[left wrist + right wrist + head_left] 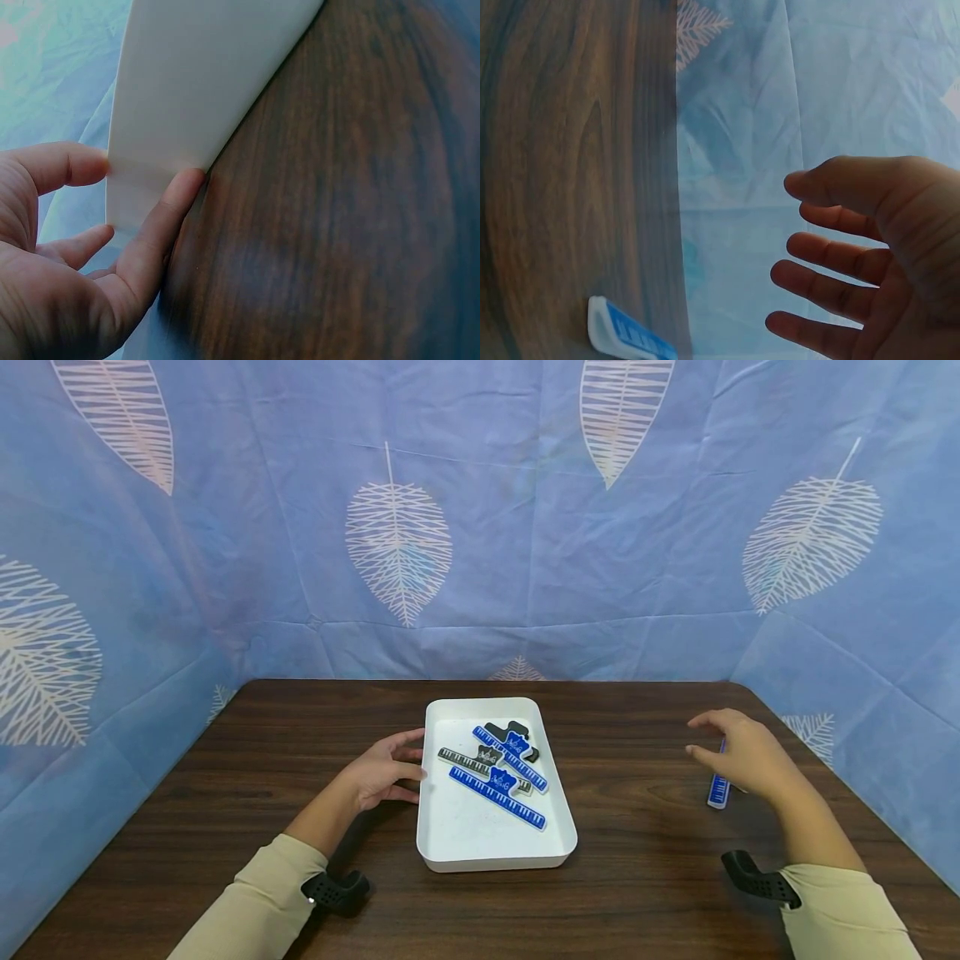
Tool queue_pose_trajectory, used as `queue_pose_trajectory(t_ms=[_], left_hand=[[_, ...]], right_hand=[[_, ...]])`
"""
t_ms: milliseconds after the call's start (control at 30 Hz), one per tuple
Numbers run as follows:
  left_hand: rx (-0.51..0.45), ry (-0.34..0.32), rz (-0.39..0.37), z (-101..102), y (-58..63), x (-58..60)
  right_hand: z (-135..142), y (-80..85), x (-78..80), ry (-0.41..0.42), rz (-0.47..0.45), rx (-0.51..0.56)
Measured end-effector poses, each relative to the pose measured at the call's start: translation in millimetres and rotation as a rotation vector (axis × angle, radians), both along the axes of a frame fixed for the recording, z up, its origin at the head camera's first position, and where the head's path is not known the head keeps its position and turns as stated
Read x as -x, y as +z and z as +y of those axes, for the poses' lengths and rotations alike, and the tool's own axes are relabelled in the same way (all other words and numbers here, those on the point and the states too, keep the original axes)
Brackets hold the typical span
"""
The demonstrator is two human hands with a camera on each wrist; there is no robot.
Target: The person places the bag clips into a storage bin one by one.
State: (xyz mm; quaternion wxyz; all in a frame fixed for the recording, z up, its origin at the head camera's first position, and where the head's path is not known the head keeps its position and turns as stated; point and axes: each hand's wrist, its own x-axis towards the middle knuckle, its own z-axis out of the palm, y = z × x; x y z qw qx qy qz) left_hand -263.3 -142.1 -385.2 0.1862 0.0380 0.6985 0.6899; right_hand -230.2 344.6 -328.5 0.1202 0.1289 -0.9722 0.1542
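Note:
A white tray [487, 847] lies on the table, with several blue and black piano-key clips inside. One blue clip [497, 797] lies nearest its front, another blue clip [510, 758] farther back, and a black clip [465, 761] partly beneath them. The fingertips of my left hand [380, 772] touch the tray's left wall, fingers spread; in the left wrist view they meet its white side [187, 67]. Over at the right, my right hand [750, 756] hovers above a blue clip [717, 792], partly hiding it. Nothing is held in its loosely bent fingers.
The dark wooden table [622, 827] carries everything. Behind it and along both sides hangs a blue cloth [487, 568] with white leaf prints. Black bands [337, 893] circle both wrists, over light sleeves.

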Motion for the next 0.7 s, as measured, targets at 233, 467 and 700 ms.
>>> queue_pose_trajectory(t_ms=[233,467,700], left_hand=[[-0.002,-0.002,0.004,0,0.5,-0.5],[-0.001,-0.003,0.002,0,1.2,-0.6],[0.001,0.001,0.000,0,0.4,-0.1]], right_hand=[[13,-8.7,1.7,-0.048,-0.006,-0.021],[21,-17.4,3.4,-0.081,-0.022,-0.025],[22,-21.6,4.9,-0.157,-0.042,-0.030]])
